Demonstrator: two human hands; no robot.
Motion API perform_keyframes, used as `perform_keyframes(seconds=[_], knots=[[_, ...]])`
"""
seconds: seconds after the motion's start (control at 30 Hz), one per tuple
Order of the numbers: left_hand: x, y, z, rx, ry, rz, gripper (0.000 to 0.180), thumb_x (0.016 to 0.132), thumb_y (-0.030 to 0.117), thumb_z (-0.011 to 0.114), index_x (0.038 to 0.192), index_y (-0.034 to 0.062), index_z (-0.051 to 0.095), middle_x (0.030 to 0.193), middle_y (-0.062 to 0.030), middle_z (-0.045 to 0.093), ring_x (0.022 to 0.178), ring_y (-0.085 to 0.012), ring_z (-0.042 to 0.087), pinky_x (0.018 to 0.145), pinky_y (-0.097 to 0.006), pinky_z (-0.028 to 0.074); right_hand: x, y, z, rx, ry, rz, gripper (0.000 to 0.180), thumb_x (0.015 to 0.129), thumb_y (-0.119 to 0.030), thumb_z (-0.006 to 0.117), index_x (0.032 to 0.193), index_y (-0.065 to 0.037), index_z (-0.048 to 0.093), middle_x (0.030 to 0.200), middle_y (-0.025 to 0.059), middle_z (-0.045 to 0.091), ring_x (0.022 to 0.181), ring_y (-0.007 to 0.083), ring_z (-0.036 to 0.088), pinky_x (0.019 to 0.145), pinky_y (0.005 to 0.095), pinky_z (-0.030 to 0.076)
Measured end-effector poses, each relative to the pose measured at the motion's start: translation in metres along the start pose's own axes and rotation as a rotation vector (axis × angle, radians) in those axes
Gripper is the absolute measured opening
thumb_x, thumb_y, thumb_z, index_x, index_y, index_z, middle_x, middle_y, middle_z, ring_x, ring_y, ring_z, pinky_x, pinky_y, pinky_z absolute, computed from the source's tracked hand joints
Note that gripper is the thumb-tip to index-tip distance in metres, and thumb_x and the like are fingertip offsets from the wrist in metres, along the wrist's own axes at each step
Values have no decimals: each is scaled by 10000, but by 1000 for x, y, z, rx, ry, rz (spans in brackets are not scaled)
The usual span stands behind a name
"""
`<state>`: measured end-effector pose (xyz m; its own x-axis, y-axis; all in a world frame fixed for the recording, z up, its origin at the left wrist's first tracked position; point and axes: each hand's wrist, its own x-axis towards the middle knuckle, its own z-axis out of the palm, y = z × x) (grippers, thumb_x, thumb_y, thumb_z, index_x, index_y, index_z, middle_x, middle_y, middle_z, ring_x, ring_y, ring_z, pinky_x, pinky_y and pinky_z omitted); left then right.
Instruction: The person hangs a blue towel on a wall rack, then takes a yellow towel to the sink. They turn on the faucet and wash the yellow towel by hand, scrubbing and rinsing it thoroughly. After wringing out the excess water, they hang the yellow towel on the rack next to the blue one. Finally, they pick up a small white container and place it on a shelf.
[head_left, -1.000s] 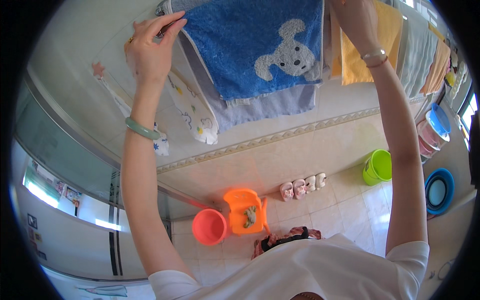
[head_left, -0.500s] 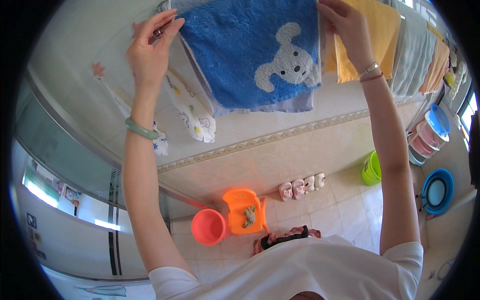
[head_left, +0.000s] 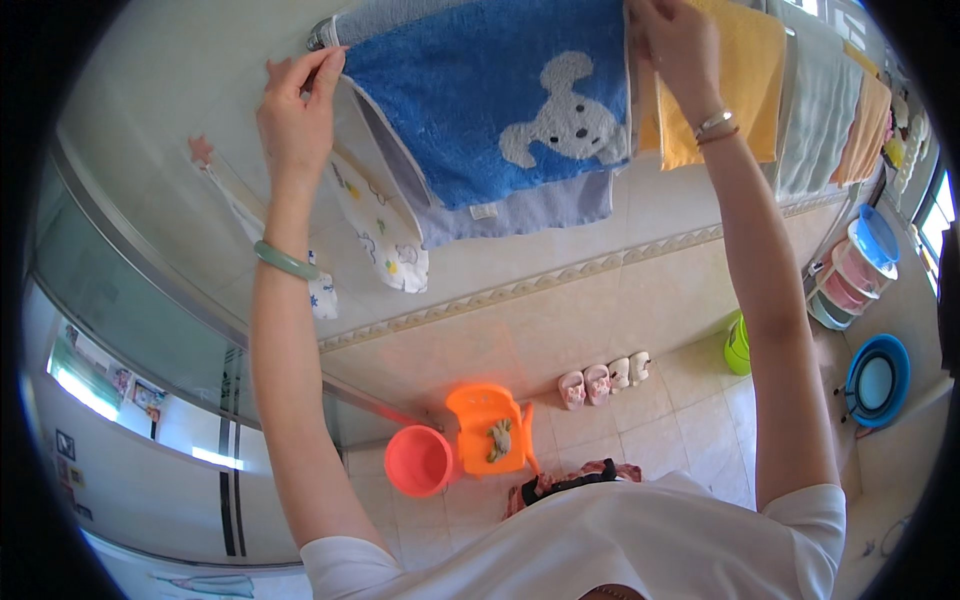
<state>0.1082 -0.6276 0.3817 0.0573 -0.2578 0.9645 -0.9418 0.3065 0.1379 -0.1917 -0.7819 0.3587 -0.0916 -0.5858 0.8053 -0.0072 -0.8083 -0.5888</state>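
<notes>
Stretched between my raised hands is a blue towel [head_left: 440, 120] with a pale grey animal head on its lower right. My left hand [head_left: 298, 118] pinches its upper left corner between thumb and fingers. My right hand [head_left: 680, 55] grips the upper right edge, with its fingertips partly cut off at the frame's top. Behind the blue towel hangs a greyish-lilac towel [head_left: 530, 215], showing below and to the left of it. Close to my right wrist hangs a yellow towel [head_left: 745, 85].
Further right hang a pale green towel [head_left: 818, 110] and a peach towel [head_left: 862, 135]. White patterned cloths [head_left: 385, 245] hang at left from star hooks [head_left: 200, 150]. Below stand a coral bucket [head_left: 418, 460], an orange child's chair [head_left: 480, 405], pink and white shoes [head_left: 597, 384], a green bucket [head_left: 738, 350] and blue basins [head_left: 900, 385].
Both hands have shifted slightly left with the blue towel, and its lower edge has risen a little. More of the lilac towel and its white label now shows beneath.
</notes>
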Motion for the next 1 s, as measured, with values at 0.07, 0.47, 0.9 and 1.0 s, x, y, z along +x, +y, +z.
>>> perform_keyframes(seconds=[0.07,0.47,0.9,1.0], knots=[[-8,2,-3,-6,38,34,186,885,223,633,988,70,657,873,-5,640,781,-111,557,787,-248,438,-12,-5,1,-81,-9,94,329,916,-259,557,756,20,624,562,55,575,481,109,528,446,269,414],[-174,2,56,-554,-182,-768,231,830,243,713,813,32,621,701,46,563,641,-29,452,586,-174,347,-97,69,-16,40,-499,377,226,870,-218,642,872,8,630,603,28,579,440,65,512,398,193,365],[-216,16,64,-752,98,-1018,373,906,356,584,880,-16,580,795,-82,643,674,-154,640,638,-255,532,-144,134,-48,546,-289,801,293,885,-246,634,1082,-35,585,869,64,659,556,86,526,485,207,424],[-245,26,70,-859,11,-1128,450,936,441,495,931,-1,581,820,-96,650,669,-151,640,626,-248,526,-154,133,-63,914,-10,871,377,902,-305,604,1178,-65,516,914,55,648,589,94,529,504,205,421]])
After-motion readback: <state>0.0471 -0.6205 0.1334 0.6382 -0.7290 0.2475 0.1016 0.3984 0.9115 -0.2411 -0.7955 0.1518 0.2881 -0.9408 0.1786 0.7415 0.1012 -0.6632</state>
